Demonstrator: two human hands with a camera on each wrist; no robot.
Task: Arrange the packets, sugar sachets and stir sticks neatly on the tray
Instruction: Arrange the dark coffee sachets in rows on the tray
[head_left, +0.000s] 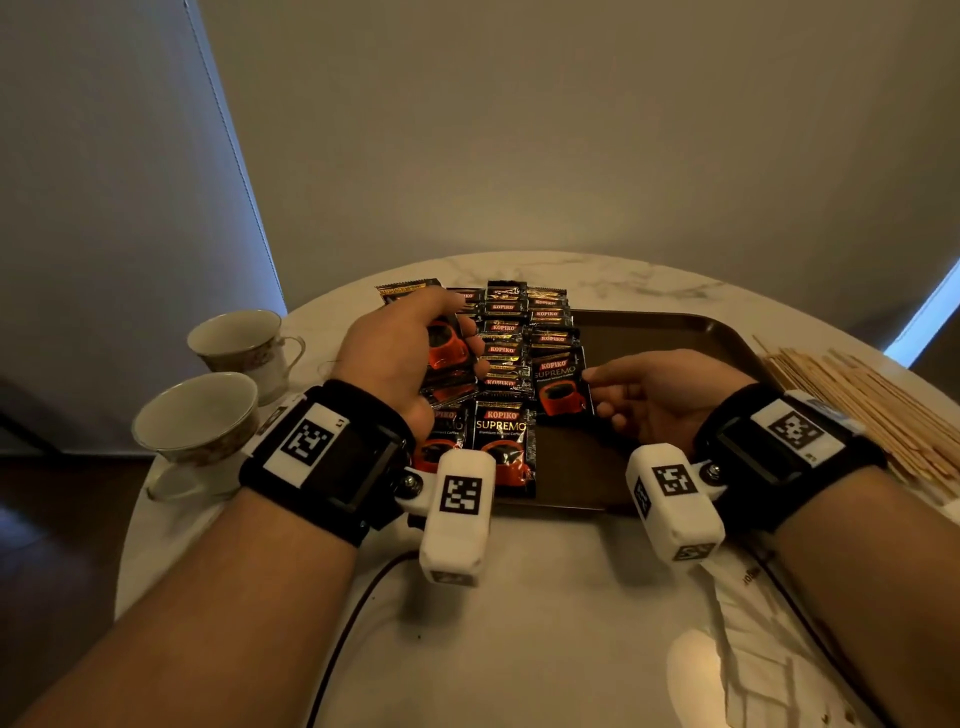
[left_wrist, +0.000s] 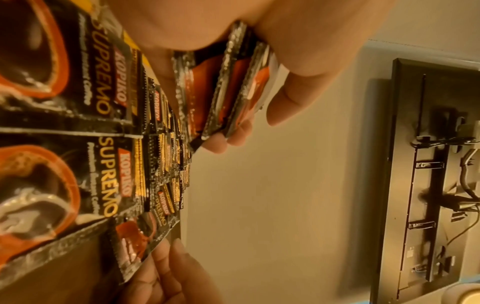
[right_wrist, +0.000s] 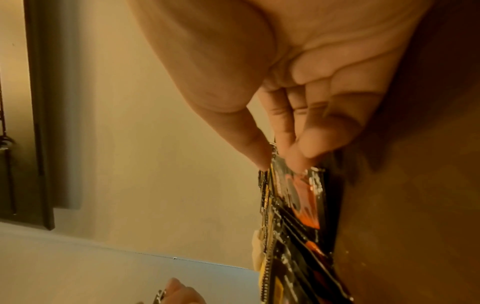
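Note:
Black Kopiko coffee packets (head_left: 503, 353) lie in overlapping columns on the left part of a brown tray (head_left: 675, 332). My left hand (head_left: 465, 327) grips a small stack of packets (left_wrist: 228, 92) above the left column, thumb on top and fingers curled beneath. My right hand (head_left: 592, 387) pinches the right edge of one packet (head_left: 560, 382) in the right column between thumb and forefinger; the same pinched packet (right_wrist: 306, 191) shows in the right wrist view. Wooden stir sticks (head_left: 857, 410) lie in a loose pile on the table, right of the tray. I cannot make out any sugar sachets.
Two teacups (head_left: 236, 340) (head_left: 195, 421) stand at the left edge of the round marble table (head_left: 545, 623). The tray's right half is bare. A dark cable (head_left: 353, 613) runs across the near side. White paper (head_left: 753, 597) lies at the near right.

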